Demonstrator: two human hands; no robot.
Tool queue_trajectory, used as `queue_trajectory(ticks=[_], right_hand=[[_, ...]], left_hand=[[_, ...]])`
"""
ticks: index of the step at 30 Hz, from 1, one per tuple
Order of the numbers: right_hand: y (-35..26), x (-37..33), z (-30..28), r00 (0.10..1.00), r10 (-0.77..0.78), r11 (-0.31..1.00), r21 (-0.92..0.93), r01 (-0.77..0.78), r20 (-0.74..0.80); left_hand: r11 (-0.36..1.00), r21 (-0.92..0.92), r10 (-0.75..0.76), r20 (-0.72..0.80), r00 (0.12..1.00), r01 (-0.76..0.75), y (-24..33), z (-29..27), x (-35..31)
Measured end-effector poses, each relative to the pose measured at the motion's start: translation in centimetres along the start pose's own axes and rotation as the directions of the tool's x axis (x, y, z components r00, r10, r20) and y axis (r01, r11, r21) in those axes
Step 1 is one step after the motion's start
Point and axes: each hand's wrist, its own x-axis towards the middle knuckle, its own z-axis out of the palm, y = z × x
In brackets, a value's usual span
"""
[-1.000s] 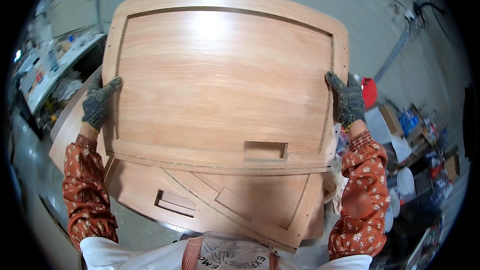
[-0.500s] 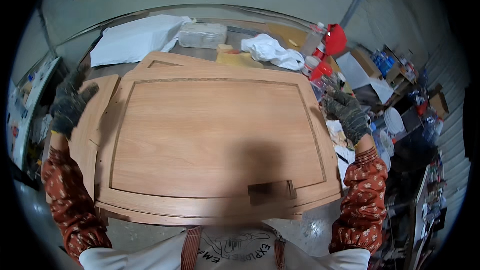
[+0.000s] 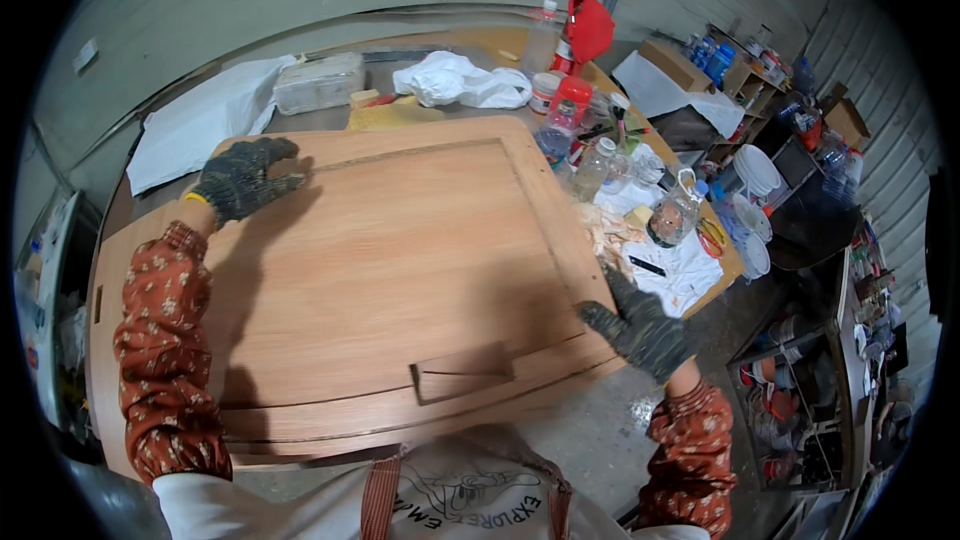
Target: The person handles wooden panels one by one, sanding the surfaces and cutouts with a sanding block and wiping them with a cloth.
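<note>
A light-brown wooden panel (image 3: 400,240) lies before me. A dark groove frames its middle, and a rectangular cut-out (image 3: 465,374) sits near its front edge. My left hand (image 3: 250,180), in a dark patterned work glove, is at the panel's far left corner, fingers stretched apart over the wood. At the right edge, toward the front corner, my right hand (image 3: 640,328) wears a matching glove. Its thumb points in over the panel and its other fingers stretch along the edge. Neither hand shows a closed grip. Further wood (image 3: 125,340) shows beneath the panel on the left.
Behind the panel are a white sheet (image 3: 190,125), a wrapped grey block (image 3: 320,83) and a crumpled white cloth (image 3: 460,80). Bottles, jars and a red-handled pair of scissors (image 3: 711,237) crowd the bench's right side. White buckets (image 3: 755,172) and cluttered shelving stand beyond.
My view has turned to the right. The panel's angle has changed in the picture. My left hand has come over the far left corner, and my right hand has moved toward the front right corner.
</note>
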Motion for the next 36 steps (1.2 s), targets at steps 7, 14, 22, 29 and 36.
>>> queue_trajectory(ticks=[7,14,22,29,36], right_hand=[[7.9,-2.0,0.2,0.995,-0.101,0.985,0.143,0.101,-0.008],[18.5,0.2,-1.0,0.988,0.086,0.938,0.345,-0.037,-0.128],[20.3,8.3,0.9,0.980,-0.140,0.986,0.074,0.151,-0.141],[19.4,15.4,4.3,0.945,-0.317,0.907,-0.265,0.328,0.085],[14.5,18.6,1.8,0.920,-0.364,0.911,0.150,0.384,-0.143]], left_hand=[[0.987,-0.007,0.158,0.000,0.988,-0.158,11.2,2.1,2.7],[0.983,0.120,0.151,-0.101,0.983,-0.139,11.7,4.2,2.7],[0.936,-0.004,-0.351,-0.069,0.934,0.351,9.8,3.0,-9.7],[0.681,-0.445,-0.702,-0.173,0.690,0.581,10.4,8.2,-19.8],[0.651,-0.428,-0.748,-0.221,0.626,0.627,12.5,6.2,-18.9]])
